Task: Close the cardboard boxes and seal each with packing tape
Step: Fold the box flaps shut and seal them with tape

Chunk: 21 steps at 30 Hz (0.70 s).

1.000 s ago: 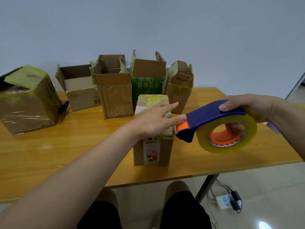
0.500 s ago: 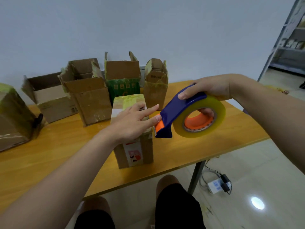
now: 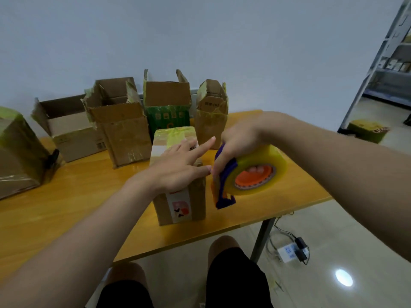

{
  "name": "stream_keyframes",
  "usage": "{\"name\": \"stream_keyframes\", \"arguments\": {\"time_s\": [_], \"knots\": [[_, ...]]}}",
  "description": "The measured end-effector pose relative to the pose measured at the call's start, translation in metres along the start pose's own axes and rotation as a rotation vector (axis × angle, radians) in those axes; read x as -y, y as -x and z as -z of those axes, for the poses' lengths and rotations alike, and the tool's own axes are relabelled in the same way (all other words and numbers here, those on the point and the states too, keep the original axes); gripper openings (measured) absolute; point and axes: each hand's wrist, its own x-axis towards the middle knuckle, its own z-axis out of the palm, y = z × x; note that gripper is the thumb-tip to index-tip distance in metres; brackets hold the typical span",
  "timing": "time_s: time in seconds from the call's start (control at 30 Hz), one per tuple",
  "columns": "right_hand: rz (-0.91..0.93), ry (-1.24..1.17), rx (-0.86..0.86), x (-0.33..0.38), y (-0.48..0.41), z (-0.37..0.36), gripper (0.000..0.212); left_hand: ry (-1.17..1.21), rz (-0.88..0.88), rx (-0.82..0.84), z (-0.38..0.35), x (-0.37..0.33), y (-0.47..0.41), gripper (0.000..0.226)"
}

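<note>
Cardboard box [image 3: 180,207] under L hand [image 3: 178,168]; tape dispenser [image 3: 263,161] in R hand [image 3: 240,138], prob. touching.

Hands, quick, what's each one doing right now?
Left hand: open, fingers straight, resting on the taped box.
Right hand: gripping the tape dispenser.

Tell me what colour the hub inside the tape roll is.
Orange: the round plastic hub shows best in the head view.

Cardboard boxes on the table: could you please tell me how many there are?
6: the front box under the left hand; behind it a low open box, tall brown box, green box and narrow box; a tape-wrapped box at left, partly off-frame.
</note>
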Motion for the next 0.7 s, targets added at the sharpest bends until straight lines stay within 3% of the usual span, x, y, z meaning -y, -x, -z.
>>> {"name": "stream_keyframes", "arguments": {"time_s": [0.07,0.17,0.27,0.37,0.43,0.53,0.7], "knots": [[0.016,-0.094,-0.051,-0.005,-0.001,-0.003,0.05,0.119,0.001,-0.109,0.0,0.003,0.001,0.058],[0.014,-0.106,-0.224,-0.015,0.011,0.009,0.06,0.437,0.039,-0.436,-0.001,0.006,0.001,0.028],[-0.021,-0.123,-0.563,-0.018,0.018,0.018,0.068,0.529,0.015,-0.702,0.0,0.011,0.006,0.037],[0.035,-0.36,-0.902,-0.007,0.008,0.013,0.062,0.357,-0.019,-0.648,0.001,0.013,0.015,0.044],[0.149,-0.595,-1.005,0.008,-0.007,0.003,0.058,0.184,-0.044,-0.546,0.003,0.014,0.019,0.037],[0.342,-0.892,-1.032,0.034,-0.032,-0.014,0.045,0.131,-0.146,-0.471,0.005,0.025,0.027,0.026],[0.546,-1.085,-1.05,0.058,-0.074,-0.036,0.034,0.267,-0.247,-0.388,-0.001,0.042,0.041,0.025]]}}
